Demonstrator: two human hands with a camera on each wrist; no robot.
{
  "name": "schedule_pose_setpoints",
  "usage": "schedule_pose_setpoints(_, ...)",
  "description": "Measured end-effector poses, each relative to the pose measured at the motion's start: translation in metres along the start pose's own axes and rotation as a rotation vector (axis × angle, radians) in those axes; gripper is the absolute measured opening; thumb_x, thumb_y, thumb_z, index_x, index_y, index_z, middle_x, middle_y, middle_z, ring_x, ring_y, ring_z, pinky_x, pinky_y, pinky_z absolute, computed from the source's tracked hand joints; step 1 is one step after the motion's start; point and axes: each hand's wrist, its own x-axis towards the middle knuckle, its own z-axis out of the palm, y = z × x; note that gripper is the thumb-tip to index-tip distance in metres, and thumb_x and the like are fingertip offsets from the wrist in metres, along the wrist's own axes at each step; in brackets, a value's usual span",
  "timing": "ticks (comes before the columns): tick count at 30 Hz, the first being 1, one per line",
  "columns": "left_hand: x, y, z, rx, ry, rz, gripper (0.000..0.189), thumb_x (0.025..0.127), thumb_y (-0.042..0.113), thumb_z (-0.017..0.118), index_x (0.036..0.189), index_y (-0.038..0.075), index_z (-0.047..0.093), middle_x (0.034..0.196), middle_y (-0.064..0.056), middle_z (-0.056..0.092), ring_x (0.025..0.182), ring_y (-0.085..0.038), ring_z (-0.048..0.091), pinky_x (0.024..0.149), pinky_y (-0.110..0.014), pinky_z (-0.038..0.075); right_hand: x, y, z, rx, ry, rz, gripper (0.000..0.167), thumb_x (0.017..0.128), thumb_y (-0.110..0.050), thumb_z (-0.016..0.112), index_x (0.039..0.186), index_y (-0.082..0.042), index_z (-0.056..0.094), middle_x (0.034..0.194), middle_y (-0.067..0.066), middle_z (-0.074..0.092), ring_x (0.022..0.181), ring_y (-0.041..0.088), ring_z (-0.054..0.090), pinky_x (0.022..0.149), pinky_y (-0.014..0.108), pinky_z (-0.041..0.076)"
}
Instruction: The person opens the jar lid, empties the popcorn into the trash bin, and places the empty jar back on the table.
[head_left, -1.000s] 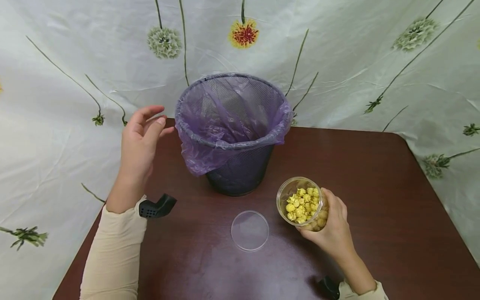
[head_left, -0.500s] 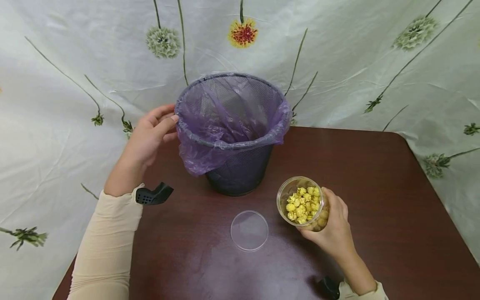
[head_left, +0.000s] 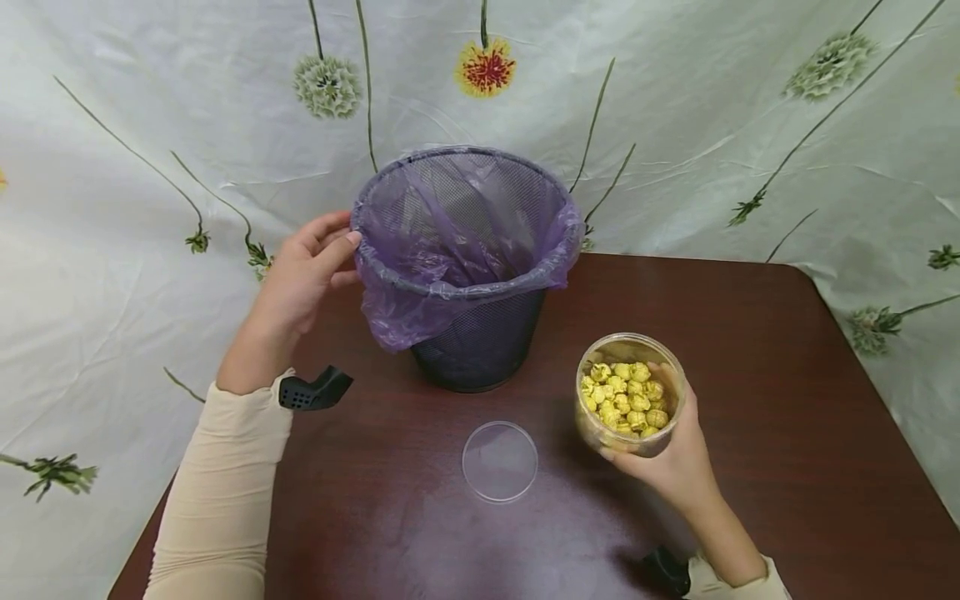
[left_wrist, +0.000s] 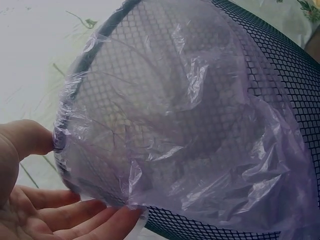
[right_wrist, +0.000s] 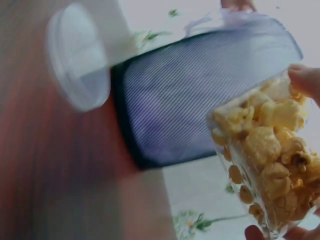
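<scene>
My left hand (head_left: pixel 300 271) touches the left side of a mesh wastebasket (head_left: pixel 480 342) at its rim. In the left wrist view, the thumb (left_wrist: pixel 30 137) meets the rim, while fairly straight fingers (left_wrist: pixel 70 215) lie against the purple bin liner (left_wrist: pixel 200 135) folded over it. My right hand (head_left: pixel 678 458) grips a clear plastic tub (head_left: pixel 633 340), lidless and tilted, from its right side. Yellow popcorn (head_left: pixel 626 400) fills much of it; the right wrist view shows the kernels (right_wrist: pixel 275 165) close up through the wall.
On the dark brown table (head_left: pixel 787 400), a round clear lid (head_left: pixel 500 462) lies in front of the wastebasket, left of the tub. A white flowered cloth (head_left: pixel 690 108) hangs right behind the table. Black wrist devices (head_left: pixel 315 389) stick out from both sleeves.
My left hand has moved right and come up to the wastebasket's rim. My right hand has tipped the tub more upright and shifted it slightly right. Lid and wastebasket have stayed put.
</scene>
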Motion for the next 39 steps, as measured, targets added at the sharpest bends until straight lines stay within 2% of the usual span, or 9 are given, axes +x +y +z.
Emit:
schedule_pose_setpoints(1,0.0,0.0,0.0,-0.003,0.002,-0.001,0.049,0.089,0.014,0.056,0.132,-0.001,0.037,0.114,-0.012,0.053,0.093,-0.014,0.057,0.068,-0.024,0.05,0.002,-0.004,0.0,0.073,0.003,-0.02,0.116,0.041,0.01,0.084,0.138,-0.002,0.022,0.133,0.018,0.034,0.122,0.021,0.031,0.099,0.023,0.024)
schedule_pose_setpoints(5,0.0,-0.001,0.0,-0.013,0.007,0.009,0.052,0.088,0.013,0.057,0.135,0.006,0.037,0.115,-0.014,0.053,0.091,-0.016,0.058,0.067,-0.026,0.051,0.012,-0.026,-0.002,0.295,0.008,-0.11,0.108,0.04,0.024,0.073,0.133,0.01,0.02,0.131,0.027,0.031,0.123,0.023,0.03,0.1,0.023,0.023)
schedule_pose_setpoints(8,-0.001,-0.002,0.0,-0.008,0.01,0.02,0.05,0.088,0.012,0.057,0.134,0.007,0.04,0.112,-0.013,0.055,0.09,-0.017,0.058,0.066,-0.026,0.051,0.02,-0.039,-0.005,0.377,0.01,-0.152,0.105,0.041,0.023,0.072,0.133,0.011,0.021,0.13,0.027,0.031,0.122,0.026,0.03,0.099,0.024,0.024)
schedule_pose_setpoints(13,-0.001,-0.003,0.001,-0.001,0.013,0.02,0.05,0.088,0.013,0.057,0.134,0.007,0.04,0.112,-0.013,0.055,0.09,-0.016,0.059,0.066,-0.026,0.051,0.038,-0.044,-0.015,0.444,0.008,-0.196,0.107,0.042,0.02,0.075,0.135,0.007,0.022,0.132,0.023,0.032,0.121,0.029,0.028,0.099,0.026,0.024)
schedule_pose_setpoints(20,-0.001,-0.004,0.001,-0.001,0.02,0.017,0.05,0.088,0.014,0.058,0.135,0.008,0.04,0.115,-0.014,0.054,0.09,-0.014,0.059,0.066,-0.025,0.051,0.071,-0.063,-0.03,0.446,0.026,-0.249,0.102,0.05,0.0,0.086,0.134,0.002,0.027,0.131,0.021,0.034,0.121,0.031,0.029,0.098,0.028,0.026)
schedule_pose_setpoints(24,-0.001,-0.004,0.001,0.016,0.028,0.021,0.05,0.088,0.015,0.058,0.134,0.008,0.04,0.116,-0.015,0.054,0.09,-0.015,0.059,0.067,-0.026,0.05,0.09,-0.077,-0.039,0.437,0.039,-0.24,0.102,0.047,0.006,0.084,0.133,-0.002,0.03,0.129,0.018,0.035,0.118,0.031,0.031,0.097,0.027,0.028)
schedule_pose_setpoints(29,0.001,-0.005,0.001,0.032,0.026,0.025,0.05,0.088,0.015,0.058,0.134,0.009,0.04,0.117,-0.017,0.053,0.09,-0.015,0.058,0.067,-0.026,0.05,0.116,-0.093,-0.047,0.32,0.063,-0.238,0.101,0.047,0.005,0.085,0.132,-0.007,0.032,0.128,0.013,0.037,0.117,0.026,0.033,0.096,0.027,0.026)
schedule_pose_setpoints(35,0.0,-0.006,0.001,0.062,0.041,0.022,0.049,0.088,0.016,0.057,0.134,0.009,0.041,0.12,-0.019,0.051,0.091,-0.015,0.058,0.067,-0.025,0.05,0.15,-0.113,-0.035,0.316,0.011,-0.195,0.099,0.05,0.01,0.08,0.132,-0.011,0.029,0.128,0.011,0.035,0.115,0.025,0.036,0.093,0.026,0.033)
schedule_pose_setpoints(39,0.0,-0.005,0.001,0.077,0.048,0.025,0.049,0.089,0.017,0.057,0.135,0.01,0.041,0.121,-0.019,0.05,0.09,-0.015,0.058,0.067,-0.024,0.05,0.174,-0.129,-0.025,0.196,-0.048,-0.128,0.099,0.056,0.006,0.079,0.134,-0.013,0.023,0.13,0.007,0.031,0.114,0.02,0.039,0.088,0.028,0.039)
